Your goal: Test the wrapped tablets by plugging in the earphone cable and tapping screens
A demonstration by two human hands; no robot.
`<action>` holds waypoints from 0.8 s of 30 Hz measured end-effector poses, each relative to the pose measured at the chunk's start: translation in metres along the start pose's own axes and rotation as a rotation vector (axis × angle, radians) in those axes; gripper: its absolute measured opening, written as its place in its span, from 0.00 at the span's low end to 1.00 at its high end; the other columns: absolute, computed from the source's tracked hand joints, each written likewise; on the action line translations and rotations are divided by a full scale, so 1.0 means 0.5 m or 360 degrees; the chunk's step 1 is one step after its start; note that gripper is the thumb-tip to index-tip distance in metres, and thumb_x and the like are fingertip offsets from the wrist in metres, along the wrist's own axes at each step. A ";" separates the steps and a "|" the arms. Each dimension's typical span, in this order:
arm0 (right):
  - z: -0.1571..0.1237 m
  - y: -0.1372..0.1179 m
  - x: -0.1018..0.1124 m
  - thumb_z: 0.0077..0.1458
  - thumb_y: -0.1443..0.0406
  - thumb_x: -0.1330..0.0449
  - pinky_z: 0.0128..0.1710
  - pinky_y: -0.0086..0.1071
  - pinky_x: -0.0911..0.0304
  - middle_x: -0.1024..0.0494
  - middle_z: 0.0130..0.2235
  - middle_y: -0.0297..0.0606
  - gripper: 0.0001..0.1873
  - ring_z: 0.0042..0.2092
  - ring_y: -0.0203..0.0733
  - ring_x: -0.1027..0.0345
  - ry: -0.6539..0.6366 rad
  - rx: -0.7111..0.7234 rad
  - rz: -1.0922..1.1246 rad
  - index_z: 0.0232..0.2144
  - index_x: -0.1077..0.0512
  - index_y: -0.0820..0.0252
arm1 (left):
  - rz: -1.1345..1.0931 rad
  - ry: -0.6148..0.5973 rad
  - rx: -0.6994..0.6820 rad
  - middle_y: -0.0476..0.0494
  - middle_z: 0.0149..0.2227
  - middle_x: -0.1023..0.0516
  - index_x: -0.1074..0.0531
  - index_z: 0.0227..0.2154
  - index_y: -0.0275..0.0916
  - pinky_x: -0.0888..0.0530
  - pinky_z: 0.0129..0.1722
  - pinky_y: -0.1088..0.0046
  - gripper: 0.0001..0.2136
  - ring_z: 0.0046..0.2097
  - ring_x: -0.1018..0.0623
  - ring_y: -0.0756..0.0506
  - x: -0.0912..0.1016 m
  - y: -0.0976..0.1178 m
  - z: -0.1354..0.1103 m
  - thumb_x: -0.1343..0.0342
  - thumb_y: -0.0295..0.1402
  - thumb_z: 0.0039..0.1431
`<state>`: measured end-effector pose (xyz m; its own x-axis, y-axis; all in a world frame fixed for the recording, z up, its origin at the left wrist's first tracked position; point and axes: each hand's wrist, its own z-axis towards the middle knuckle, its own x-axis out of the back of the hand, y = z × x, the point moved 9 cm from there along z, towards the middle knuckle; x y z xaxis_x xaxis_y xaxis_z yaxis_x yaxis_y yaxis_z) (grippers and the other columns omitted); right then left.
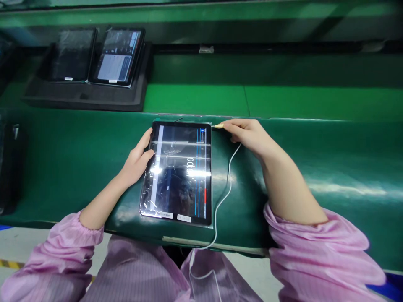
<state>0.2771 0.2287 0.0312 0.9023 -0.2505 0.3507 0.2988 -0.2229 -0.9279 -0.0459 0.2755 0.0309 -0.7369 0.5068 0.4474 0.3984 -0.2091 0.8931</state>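
A tablet [181, 176] with a lit screen and clear film lies on the green bench in front of me. My left hand [137, 161] grips its left edge, thumb on the front rim and the other fingers along the upper side. Between thumb and forefinger, my right hand [248, 134] pinches a yellowish cable plug [218, 126] by the tablet's upper right corner. The plug's tip is at the tablet's edge; I cannot tell whether it is inserted. From that hand a white cable [229, 180] runs down past the tablet's right side, over the bench edge and onto my lap.
Beyond the bench [340, 167], a black foam tray [85, 98] carries a dark tablet [74, 54] and a lit tablet [115, 63] on the green conveyor surface [195, 98]. A dark object [11, 167] stands at the far left. The bench's front edge is close to my body.
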 end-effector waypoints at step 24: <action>-0.004 0.004 -0.033 0.65 0.68 0.38 0.27 0.30 0.42 0.28 0.28 0.32 0.06 0.25 0.33 0.41 -0.0128 -0.0101 0.0056 0.39 0.20 0.61 | 0.0071 -0.0266 -0.0256 0.48 0.76 0.57 0.66 0.74 0.52 0.42 0.72 0.52 0.36 0.76 0.52 0.38 -0.014 0.009 0.008 0.53 0.40 0.70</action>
<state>0.2622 0.2306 0.0239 0.9347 -0.1832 0.3046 0.2488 -0.2751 -0.9287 -0.0366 0.2744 0.0318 -0.6143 0.6228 0.4844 0.3268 -0.3580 0.8747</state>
